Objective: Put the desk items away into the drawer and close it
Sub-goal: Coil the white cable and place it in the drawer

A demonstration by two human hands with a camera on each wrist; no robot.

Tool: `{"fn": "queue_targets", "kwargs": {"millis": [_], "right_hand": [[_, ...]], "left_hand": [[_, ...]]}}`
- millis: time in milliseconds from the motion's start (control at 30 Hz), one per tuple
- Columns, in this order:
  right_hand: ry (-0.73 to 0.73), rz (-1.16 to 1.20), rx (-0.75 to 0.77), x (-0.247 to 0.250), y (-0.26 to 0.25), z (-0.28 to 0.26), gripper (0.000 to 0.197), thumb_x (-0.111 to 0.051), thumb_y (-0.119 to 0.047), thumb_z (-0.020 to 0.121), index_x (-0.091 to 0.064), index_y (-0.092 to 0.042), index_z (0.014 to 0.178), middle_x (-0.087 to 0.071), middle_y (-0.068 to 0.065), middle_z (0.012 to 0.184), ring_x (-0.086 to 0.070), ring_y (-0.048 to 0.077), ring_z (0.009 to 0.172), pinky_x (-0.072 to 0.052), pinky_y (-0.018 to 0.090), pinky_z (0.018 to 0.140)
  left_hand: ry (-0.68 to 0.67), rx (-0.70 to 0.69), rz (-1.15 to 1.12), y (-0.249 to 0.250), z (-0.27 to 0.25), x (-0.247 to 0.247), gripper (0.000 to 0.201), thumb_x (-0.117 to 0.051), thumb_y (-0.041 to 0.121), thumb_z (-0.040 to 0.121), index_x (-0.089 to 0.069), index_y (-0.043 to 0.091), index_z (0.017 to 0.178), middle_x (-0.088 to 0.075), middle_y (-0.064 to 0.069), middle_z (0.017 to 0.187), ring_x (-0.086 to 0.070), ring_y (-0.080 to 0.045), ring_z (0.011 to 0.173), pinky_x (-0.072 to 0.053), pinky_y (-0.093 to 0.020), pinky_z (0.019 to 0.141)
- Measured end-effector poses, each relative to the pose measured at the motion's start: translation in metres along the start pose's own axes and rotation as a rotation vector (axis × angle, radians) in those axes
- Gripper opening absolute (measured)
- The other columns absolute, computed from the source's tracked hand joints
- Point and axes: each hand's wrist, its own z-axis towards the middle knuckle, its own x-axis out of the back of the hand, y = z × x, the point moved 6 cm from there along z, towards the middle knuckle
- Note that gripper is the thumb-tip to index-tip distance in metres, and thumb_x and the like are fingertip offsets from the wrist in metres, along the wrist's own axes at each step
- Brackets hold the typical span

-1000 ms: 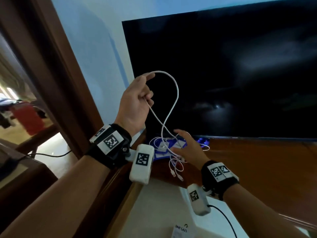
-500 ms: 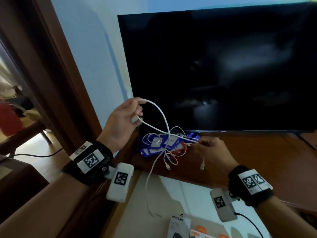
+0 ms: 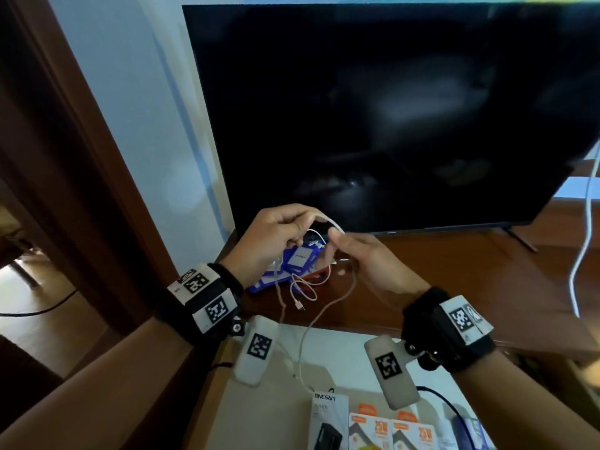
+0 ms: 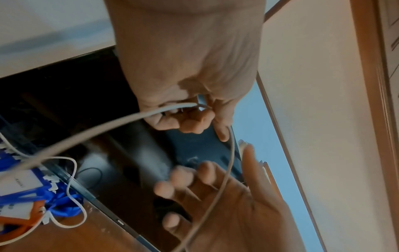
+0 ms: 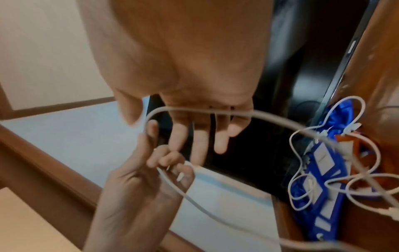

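Note:
A white charging cable (image 3: 328, 222) loops between my hands just in front of the TV's lower edge. My left hand (image 3: 279, 235) grips it in curled fingers, also clear in the left wrist view (image 4: 187, 119). My right hand (image 3: 357, 254) is close beside it with straight fingers, and the cable (image 5: 215, 112) runs across its palm. The cable's loose end hangs down into the open drawer (image 3: 341, 352). A pile of blue badge holders (image 3: 298, 258) and a thinner white cable (image 3: 305, 287) lie on the wooden desk (image 3: 454, 271) beneath my hands.
A large dark TV (image 3: 389, 108) stands at the back of the desk. The drawer holds a black-and-white box (image 3: 328, 417) and orange packets (image 3: 373, 427). Another white cord (image 3: 584, 238) hangs at the right. A brown door frame (image 3: 81, 157) stands at the left.
My left hand came down from high in front of the TV with the cable. My right hand rose from the desk pile to meet it, so both hands are now close together.

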Motion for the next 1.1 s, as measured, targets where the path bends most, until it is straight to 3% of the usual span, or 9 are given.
{"fn": "queue_targets", "kwargs": {"millis": [67, 167, 367, 467, 567, 633, 767, 933, 1100], "right_hand": [[0.098, 0.144, -0.034, 0.009, 0.002, 0.004, 0.035, -0.050, -0.026, 0.097, -0.057, -0.006, 0.069, -0.054, 0.012, 0.063, -0.054, 0.023, 0.062, -0.042, 0.029, 0.064], [0.208, 0.299, -0.068, 0.025, 0.008, 0.002, 0.034, -0.056, -0.020, 0.093, -0.048, -0.014, 0.061, -0.032, 0.001, 0.052, -0.029, 0.015, 0.044, -0.029, 0.024, 0.045], [0.438, 0.333, 0.028, 0.069, -0.009, -0.016, 0.030, -0.054, -0.019, 0.091, -0.046, -0.014, 0.063, -0.020, 0.003, 0.055, -0.020, 0.014, 0.046, -0.013, 0.028, 0.046], [0.474, 0.212, 0.035, 0.084, -0.006, -0.025, 0.028, -0.056, -0.016, 0.091, -0.052, -0.010, 0.065, -0.027, 0.000, 0.051, -0.022, 0.014, 0.047, -0.016, 0.028, 0.049], [0.377, -0.061, 0.010, 0.072, 0.000, -0.026, 0.018, -0.060, -0.014, 0.090, -0.061, -0.005, 0.074, -0.041, 0.002, 0.052, -0.036, 0.013, 0.047, -0.033, 0.022, 0.047], [0.233, -0.196, -0.053, 0.053, 0.003, -0.022, 0.013, -0.063, -0.016, 0.088, -0.062, -0.005, 0.080, -0.046, -0.001, 0.053, -0.042, 0.011, 0.049, -0.038, 0.019, 0.048], [0.116, -0.245, -0.055, 0.021, -0.001, -0.012, 0.008, -0.064, -0.013, 0.088, -0.062, -0.005, 0.089, -0.053, -0.011, 0.051, -0.046, 0.001, 0.047, -0.037, 0.014, 0.047], [0.258, -0.210, 0.134, 0.019, -0.012, -0.011, 0.012, -0.067, -0.003, 0.084, -0.057, -0.006, 0.078, -0.056, -0.009, 0.059, -0.049, 0.004, 0.055, -0.041, 0.013, 0.055], [0.511, -0.128, 0.198, 0.054, -0.002, -0.031, 0.018, -0.068, 0.002, 0.082, -0.054, -0.006, 0.074, -0.054, -0.012, 0.053, -0.048, -0.001, 0.048, -0.039, 0.009, 0.051]], "left_hand": [[-0.013, -0.016, 0.074, -0.003, 0.000, 0.003, 0.019, -0.053, 0.017, 0.095, -0.071, 0.016, 0.101, -0.055, 0.013, 0.059, -0.047, -0.006, 0.060, -0.042, -0.015, 0.062], [-0.078, 0.010, 0.246, -0.019, -0.005, 0.011, 0.015, -0.058, 0.023, 0.093, -0.071, 0.018, 0.096, -0.057, 0.003, 0.063, -0.050, -0.008, 0.059, -0.043, -0.015, 0.057], [-0.156, 0.123, 0.429, -0.062, -0.018, 0.041, 0.021, -0.055, 0.026, 0.095, -0.072, 0.017, 0.088, -0.061, 0.011, 0.056, -0.054, 0.000, 0.054, -0.041, -0.008, 0.054], [-0.094, 0.164, 0.359, -0.071, -0.023, 0.056, 0.029, -0.047, 0.023, 0.099, -0.070, 0.012, 0.088, -0.059, 0.010, 0.055, -0.050, 0.000, 0.052, -0.040, -0.008, 0.056], [-0.067, 0.168, 0.248, -0.069, -0.023, 0.058, 0.033, -0.041, 0.023, 0.101, -0.068, 0.012, 0.085, -0.044, -0.001, 0.056, -0.040, -0.011, 0.051, -0.035, -0.019, 0.055], [-0.099, 0.145, 0.218, -0.061, -0.021, 0.050, 0.034, -0.040, 0.024, 0.102, -0.066, 0.011, 0.084, -0.038, -0.005, 0.057, -0.034, -0.019, 0.055, -0.033, -0.020, 0.055], [-0.240, 0.111, 0.221, -0.047, -0.018, 0.027, 0.034, -0.040, 0.026, 0.101, -0.066, 0.010, 0.085, -0.038, 0.004, 0.053, -0.034, -0.012, 0.052, -0.034, -0.018, 0.054], [-0.275, 0.103, 0.256, -0.054, -0.019, 0.023, 0.030, -0.047, 0.027, 0.098, -0.067, 0.013, 0.081, -0.048, 0.008, 0.050, -0.045, -0.005, 0.052, -0.038, -0.015, 0.057], [-0.325, 0.151, 0.460, -0.083, -0.031, 0.033, 0.028, -0.054, 0.034, 0.095, -0.067, 0.021, 0.074, -0.053, 0.011, 0.049, -0.045, -0.002, 0.047, -0.037, -0.014, 0.052]]}}
